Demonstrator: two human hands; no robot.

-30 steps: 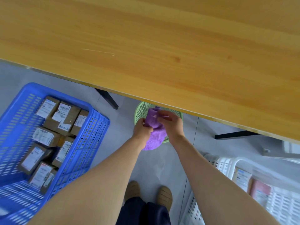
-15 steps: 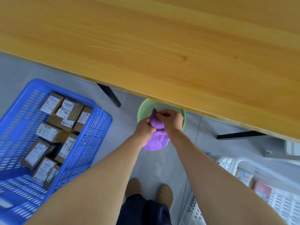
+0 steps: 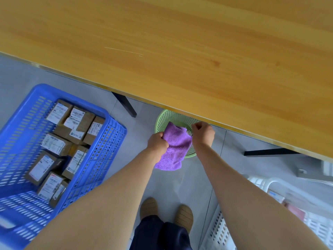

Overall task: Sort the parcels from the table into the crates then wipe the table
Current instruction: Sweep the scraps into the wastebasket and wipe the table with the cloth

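Observation:
Both hands hold a purple cloth (image 3: 175,147) spread between them, just below the near edge of the bare wooden table (image 3: 180,51) and over a small green basket (image 3: 162,120) on the floor. My left hand (image 3: 157,143) grips the cloth's left side in a fist. At the cloth's upper right corner, my right hand (image 3: 203,133) pinches it with curled fingers. The cloth's lower end hangs loose. Several brown labelled parcels (image 3: 54,143) lie in the blue crate (image 3: 111,134) on the floor at the left.
A white crate (image 3: 219,226) holding parcels stands on the floor at the lower right, partly hidden by my right arm. Black table legs (image 3: 126,104) (image 3: 270,151) stand on either side of the green basket. My feet (image 3: 165,212) are on the grey floor.
The two hands have moved apart, and the bunched cloth now stretches open between them. The view has shifted slightly.

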